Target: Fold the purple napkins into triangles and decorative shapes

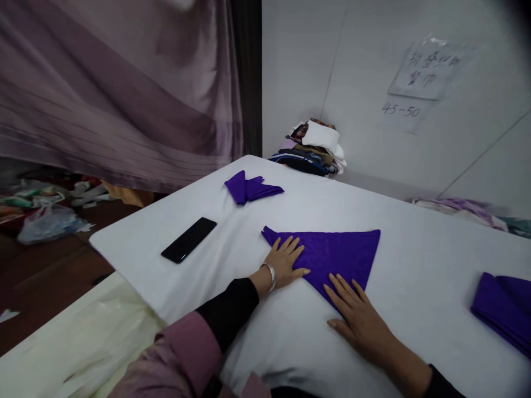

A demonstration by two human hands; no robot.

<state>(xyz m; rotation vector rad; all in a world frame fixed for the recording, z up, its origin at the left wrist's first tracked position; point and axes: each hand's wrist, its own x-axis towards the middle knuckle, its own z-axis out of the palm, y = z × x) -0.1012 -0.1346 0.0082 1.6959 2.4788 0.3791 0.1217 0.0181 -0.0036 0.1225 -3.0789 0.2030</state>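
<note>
A purple cloth napkin lies folded into a triangle on the white table. My left hand rests flat on its left corner, fingers spread, a silver bracelet on the wrist. My right hand lies flat with fingertips on the triangle's lower point, fingers stretched out. Neither hand holds anything.
A black phone lies left of the napkin. A folded purple napkin sits farther back, and more purple cloth at the right edge. A pile of folded cloths stands by the wall. A purple curtain hangs at left.
</note>
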